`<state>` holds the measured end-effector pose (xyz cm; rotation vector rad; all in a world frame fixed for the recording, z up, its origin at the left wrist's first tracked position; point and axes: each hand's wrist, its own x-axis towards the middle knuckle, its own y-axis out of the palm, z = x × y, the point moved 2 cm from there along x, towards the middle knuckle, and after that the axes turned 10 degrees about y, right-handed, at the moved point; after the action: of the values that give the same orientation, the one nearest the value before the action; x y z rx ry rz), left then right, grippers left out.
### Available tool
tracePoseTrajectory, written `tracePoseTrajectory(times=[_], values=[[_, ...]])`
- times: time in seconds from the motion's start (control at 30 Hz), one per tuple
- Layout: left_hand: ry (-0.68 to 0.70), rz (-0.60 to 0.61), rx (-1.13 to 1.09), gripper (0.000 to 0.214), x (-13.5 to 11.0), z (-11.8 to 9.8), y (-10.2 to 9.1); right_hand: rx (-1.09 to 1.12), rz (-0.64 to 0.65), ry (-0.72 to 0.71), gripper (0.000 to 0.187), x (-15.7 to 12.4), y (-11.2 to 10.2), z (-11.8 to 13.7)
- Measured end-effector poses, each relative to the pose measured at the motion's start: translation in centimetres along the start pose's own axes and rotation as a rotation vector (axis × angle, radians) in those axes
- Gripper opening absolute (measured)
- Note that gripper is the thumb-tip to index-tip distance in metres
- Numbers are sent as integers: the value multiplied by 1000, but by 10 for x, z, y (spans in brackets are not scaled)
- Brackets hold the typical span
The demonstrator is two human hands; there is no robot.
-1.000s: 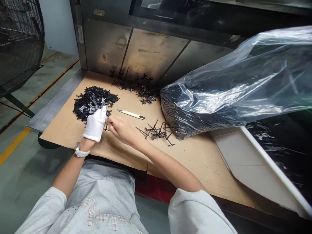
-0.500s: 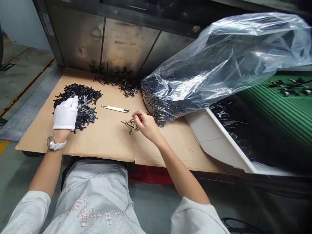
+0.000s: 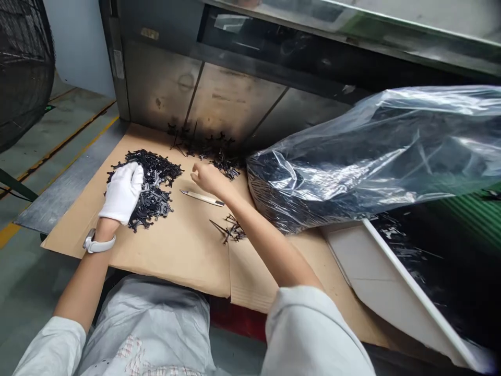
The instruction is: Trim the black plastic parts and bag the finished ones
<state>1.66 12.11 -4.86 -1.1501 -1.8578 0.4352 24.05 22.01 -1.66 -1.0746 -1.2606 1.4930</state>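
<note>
My left hand wears a white glove and lies with fingers stretched over a heap of small black plastic parts on the cardboard sheet. My bare right hand hovers above the cardboard, just short of a second scatter of black parts by the metal back wall. Its fingers are curled in; what they hold, if anything, is hidden. A cream utility knife lies right below that hand. A small bundle of thin black sticks sits near my right forearm.
A big clear plastic bag full of black parts covers the right half of the bench. A white tray lies below it. A black fan grille stands at the far left, over a floor with yellow lines.
My right hand left the small stick bundle and moved up and left toward the back wall parts. My left hand stayed on the heap. The camera swung back to the left.
</note>
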Motion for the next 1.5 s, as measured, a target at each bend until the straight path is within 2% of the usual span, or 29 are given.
tracePoseTrajectory(times=[0.1, 0.17, 0.23, 0.3, 0.4, 0.53, 0.6, 0.67, 0.77, 0.87, 0.97, 1.0, 1.07, 1.13, 1.2, 1.33, 1.43, 1.5], values=[[8, -54, 20, 43, -1, 6, 4, -19, -18, 64, 34, 68, 10, 23], [2, -101, -5, 35, -2, 8, 6, -30, -20, 99, 36, 97, 15, 35], [-8, -156, -33, 33, -2, 9, 5, -38, -12, 110, 35, 112, 16, 43], [-34, -199, -61, 32, -3, 9, 4, -43, -7, 89, 35, 110, 11, 45], [-88, -230, -93, 30, -4, 11, 1, -52, 9, 2, 29, 78, -5, 26], [-91, -223, -119, 30, -8, 10, 0, -121, 138, -85, 16, -10, -30, -37], [-60, -226, -133, 29, -10, 7, 0, -217, 276, -31, 16, -57, -37, -69], [-47, -245, -140, 26, -12, 4, 0, -303, 407, 63, 17, -92, -39, -91], [-81, -270, -148, 25, -14, -2, -3, -387, 498, 150, 18, -109, -42, -97], [-131, -267, -162, 28, -15, -8, -11, -385, 463, 93, 21, -77, -47, -76], [-130, -289, -171, 30, -19, -11, -24, -181, 344, -49, 19, -10, -50, -35], [-120, -305, -165, 30, -21, -12, -28, -62, 250, -30, 17, 17, -49, -19], [-107, -328, -144, 29, -27, -12, -37, -8, 140, 11, 25, 68, -40, 13], [-108, -332, -134, 27, -34, -11, -44, 14, 123, 69, 34, 110, -25, 44], [-101, -327, -133, 28, -41, -11, -49, 24, 115, 144, 32, 138, -10, 68], [-87, -305, -151, 31, -45, -10, -54, 75, 49, 252, 36, 158, 7, 91], [-171, -257, -201, 33, -40, -4, -53, 126, -22, 255, 34, 154, 1, 93], [-243, -239, -229, 33, -33, 2, -49, 146, -78, 194, 30, 142, -9, 92]])
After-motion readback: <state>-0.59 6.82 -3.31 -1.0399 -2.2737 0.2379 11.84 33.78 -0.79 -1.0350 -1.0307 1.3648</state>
